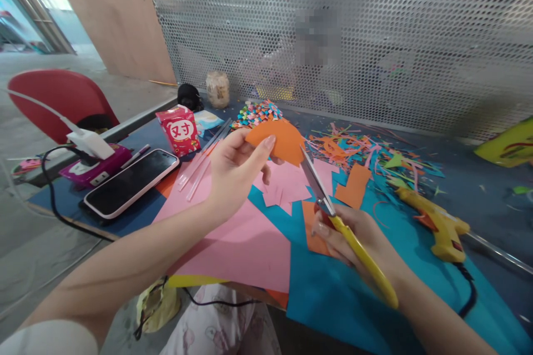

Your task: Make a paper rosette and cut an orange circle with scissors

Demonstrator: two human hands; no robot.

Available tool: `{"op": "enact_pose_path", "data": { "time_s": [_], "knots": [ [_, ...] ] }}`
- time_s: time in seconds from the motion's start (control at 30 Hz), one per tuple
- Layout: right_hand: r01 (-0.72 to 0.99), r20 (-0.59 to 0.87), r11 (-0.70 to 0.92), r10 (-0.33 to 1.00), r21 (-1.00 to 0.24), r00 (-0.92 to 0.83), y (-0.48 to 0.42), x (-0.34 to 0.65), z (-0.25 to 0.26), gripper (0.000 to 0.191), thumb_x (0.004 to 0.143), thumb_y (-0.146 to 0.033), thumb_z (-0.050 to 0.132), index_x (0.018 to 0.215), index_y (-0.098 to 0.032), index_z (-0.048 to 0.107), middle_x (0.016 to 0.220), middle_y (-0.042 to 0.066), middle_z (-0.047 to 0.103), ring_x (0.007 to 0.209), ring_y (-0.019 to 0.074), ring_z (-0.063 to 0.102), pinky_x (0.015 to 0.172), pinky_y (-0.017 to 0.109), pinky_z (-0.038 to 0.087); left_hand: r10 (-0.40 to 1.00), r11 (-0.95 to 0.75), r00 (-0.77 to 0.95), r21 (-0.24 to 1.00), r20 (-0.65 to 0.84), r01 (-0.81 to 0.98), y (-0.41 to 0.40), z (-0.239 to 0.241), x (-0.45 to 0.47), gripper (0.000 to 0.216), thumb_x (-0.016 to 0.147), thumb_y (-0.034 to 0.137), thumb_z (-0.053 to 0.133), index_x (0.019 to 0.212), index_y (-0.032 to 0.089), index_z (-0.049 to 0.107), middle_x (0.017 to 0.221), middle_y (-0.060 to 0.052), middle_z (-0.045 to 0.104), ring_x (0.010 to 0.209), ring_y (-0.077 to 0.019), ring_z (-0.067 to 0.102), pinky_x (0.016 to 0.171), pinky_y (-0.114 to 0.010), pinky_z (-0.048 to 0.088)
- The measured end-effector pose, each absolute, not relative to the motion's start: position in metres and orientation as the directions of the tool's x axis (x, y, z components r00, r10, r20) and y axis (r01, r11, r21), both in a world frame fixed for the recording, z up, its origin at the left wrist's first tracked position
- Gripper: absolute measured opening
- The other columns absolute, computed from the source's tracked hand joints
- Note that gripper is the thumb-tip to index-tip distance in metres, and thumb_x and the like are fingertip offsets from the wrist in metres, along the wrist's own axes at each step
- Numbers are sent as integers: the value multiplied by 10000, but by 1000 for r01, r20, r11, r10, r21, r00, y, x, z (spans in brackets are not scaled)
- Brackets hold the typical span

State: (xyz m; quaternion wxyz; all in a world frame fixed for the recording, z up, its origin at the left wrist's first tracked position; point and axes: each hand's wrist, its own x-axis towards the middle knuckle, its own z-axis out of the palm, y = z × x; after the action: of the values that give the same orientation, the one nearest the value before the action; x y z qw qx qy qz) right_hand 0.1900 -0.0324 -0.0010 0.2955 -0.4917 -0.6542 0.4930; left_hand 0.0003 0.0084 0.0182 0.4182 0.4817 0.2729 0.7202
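Between thumb and fingers, my left hand (239, 169) pinches a piece of orange paper (280, 136) with a rounded upper edge. My right hand (353, 233) grips a pair of scissors (318, 188) with yellow handles. The blade tips touch the right edge of the orange paper. Below the hands lie a large pink sheet (241, 244) and a blue sheet (325, 299). Cut pink pieces (287, 186) and a smaller orange piece (353, 186) rest on them.
A yellow glue gun (437, 224) lies at the right, near heaped paper strips (345, 147). At the left are a phone (133, 183), a purple power strip (97, 169) with cables and a red packet (179, 130). A perforated metal panel (353, 28) stands behind the table.
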Motion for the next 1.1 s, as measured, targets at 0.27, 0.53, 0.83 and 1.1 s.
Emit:
{"op": "enact_pose_path", "data": {
  "time_s": [0.27,0.53,0.83,1.1],
  "knots": [
    [350,-99,19,944,-937,-316,-32,191,-3,338,734,-457,662,674,-180,479,592,-49,374,432,39,295,357,199,235,863,-505,-167,801,477,-320,8,18,1,198,718,310,713,703,172,572,567,23,637,473,-95,599,322,-163,412],
    [323,-91,27,934,-946,-346,-31,191,-1,344,698,-439,689,636,-193,456,550,-73,321,413,42,276,360,199,228,849,-527,-174,784,498,-328,8,18,0,188,718,290,722,682,170,582,553,28,631,444,-84,573,313,-165,404],
    [354,-132,5,923,-935,-361,-32,192,0,360,704,-459,689,639,-200,447,483,-84,306,384,42,258,341,204,209,837,-547,-185,787,515,-286,10,17,-2,157,728,292,717,731,165,625,566,20,651,436,-74,565,323,-164,407],
    [308,-98,-1,949,-951,-300,-32,190,1,387,699,-486,686,631,-193,443,575,-60,342,419,35,265,340,200,201,853,-522,-179,805,490,-282,8,16,1,165,716,277,719,733,158,606,592,13,659,461,-100,606,327,-175,420]
  ]
}}
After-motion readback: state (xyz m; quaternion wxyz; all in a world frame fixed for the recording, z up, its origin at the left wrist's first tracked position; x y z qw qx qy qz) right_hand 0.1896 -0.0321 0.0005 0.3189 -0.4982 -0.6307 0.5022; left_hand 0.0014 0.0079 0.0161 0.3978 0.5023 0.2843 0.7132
